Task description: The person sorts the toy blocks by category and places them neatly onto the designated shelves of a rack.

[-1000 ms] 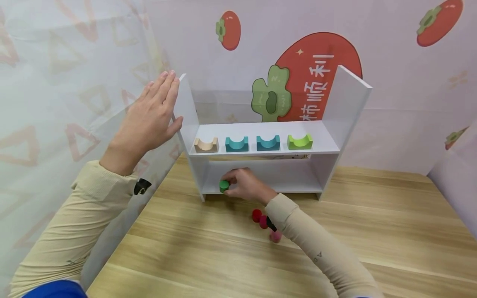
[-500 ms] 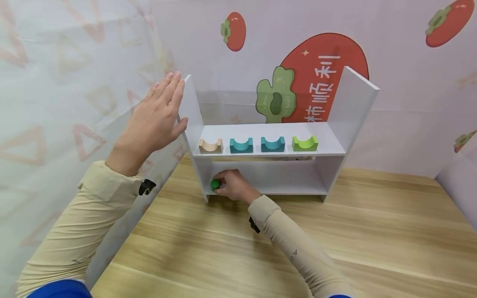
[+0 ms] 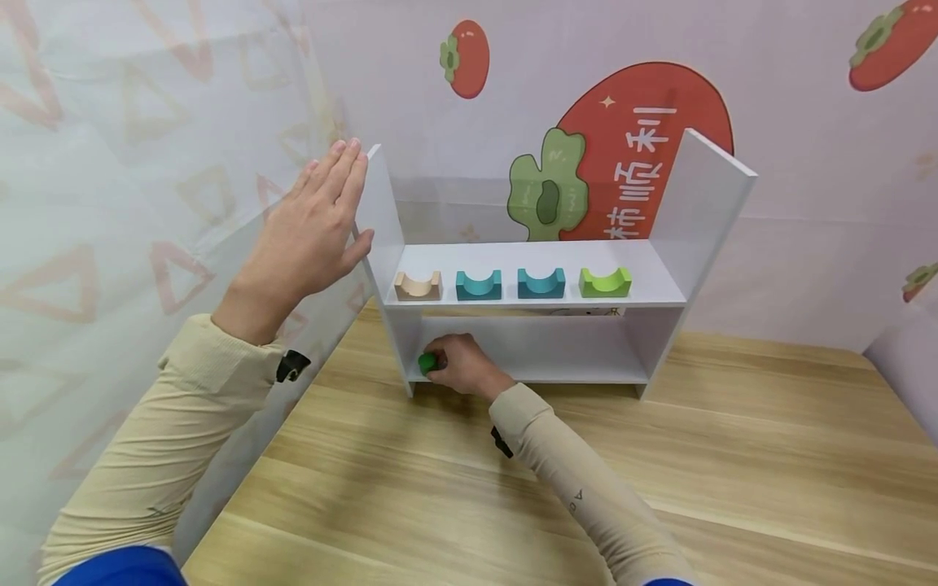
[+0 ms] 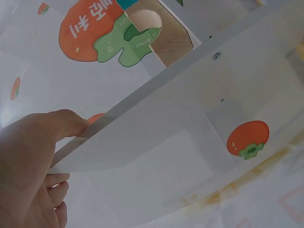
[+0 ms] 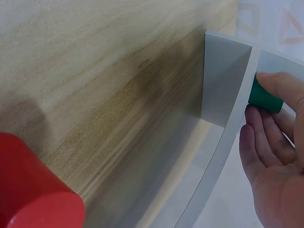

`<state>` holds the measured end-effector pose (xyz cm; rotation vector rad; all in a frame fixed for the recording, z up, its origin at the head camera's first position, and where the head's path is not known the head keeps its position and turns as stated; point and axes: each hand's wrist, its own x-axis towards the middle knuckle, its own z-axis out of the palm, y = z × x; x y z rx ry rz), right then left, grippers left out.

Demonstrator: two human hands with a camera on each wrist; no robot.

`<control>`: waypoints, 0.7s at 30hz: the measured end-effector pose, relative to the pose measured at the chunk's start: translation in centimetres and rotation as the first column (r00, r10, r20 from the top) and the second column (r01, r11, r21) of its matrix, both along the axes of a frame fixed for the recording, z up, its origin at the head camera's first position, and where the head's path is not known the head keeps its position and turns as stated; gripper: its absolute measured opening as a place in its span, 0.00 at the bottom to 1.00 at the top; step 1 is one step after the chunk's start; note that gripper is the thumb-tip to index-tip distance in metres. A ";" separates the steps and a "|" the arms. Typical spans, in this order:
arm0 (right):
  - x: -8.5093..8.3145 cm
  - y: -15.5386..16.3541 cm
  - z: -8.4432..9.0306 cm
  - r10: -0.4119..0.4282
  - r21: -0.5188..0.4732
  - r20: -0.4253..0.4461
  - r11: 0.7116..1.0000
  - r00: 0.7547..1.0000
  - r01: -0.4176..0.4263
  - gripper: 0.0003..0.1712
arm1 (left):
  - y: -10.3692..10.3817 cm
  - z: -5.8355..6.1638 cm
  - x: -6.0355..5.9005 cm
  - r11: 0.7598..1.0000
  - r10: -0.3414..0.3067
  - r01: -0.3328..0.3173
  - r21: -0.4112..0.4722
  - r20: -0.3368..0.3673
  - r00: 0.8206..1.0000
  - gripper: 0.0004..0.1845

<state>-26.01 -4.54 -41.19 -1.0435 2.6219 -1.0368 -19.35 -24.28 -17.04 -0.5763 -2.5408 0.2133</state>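
Shelf (image 3: 663,281) holds four blocks (image 3: 479,284); right hand (image 3: 462,366) pinches one cylinder (image 3: 427,362).

Matt white laminated shelf (image 3: 663,281), centre frame; pale wood-grain table (image 3: 659,472) below; painted wooden blocks (image 3: 541,282), smooth; ribbed cloth sleeves (image 3: 146,456), lower left.

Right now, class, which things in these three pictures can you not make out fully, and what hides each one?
- Small green wooden cylinder: head view, mostly covered by the right hand; whether it rests on the lower shelf is unclear.
- Red wooden cylinder: right wrist view, cut off by the frame edge.
- Natural wooden arch block: left wrist view, partly behind the white shelf's side panel.
- Left hand: palm contact hidden.
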 end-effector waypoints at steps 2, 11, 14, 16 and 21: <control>0.0 0.0 0.1 0.006 0.006 -0.003 1.000 1.000 -0.006 0.18 | 0.0 0.0 0.0 1.000 -0.002 0.002 0.002 -0.002 1.000 0.45; 0.6 2.5 1.6 0.018 -0.012 -0.020 1.000 1.000 -0.018 0.23 | 0.0 0.0 -0.1 1.000 -0.005 0.005 0.008 0.000 1.000 0.45; 1.0 4.1 2.3 0.026 -0.006 -0.042 1.000 0.999 -0.026 0.23 | 0.1 0.1 -0.1 1.000 -0.008 0.008 0.009 0.005 1.000 0.45; 1.4 5.2 2.5 0.027 0.013 -0.057 1.000 0.998 -0.026 0.23 | 0.1 0.1 -0.1 1.000 -0.006 0.006 0.007 0.010 1.000 0.45; 2.4 7.9 2.9 0.046 0.077 -0.098 0.996 0.994 -0.039 0.22 | 0.0 0.1 -0.2 1.000 -0.001 0.001 0.000 0.004 1.000 0.45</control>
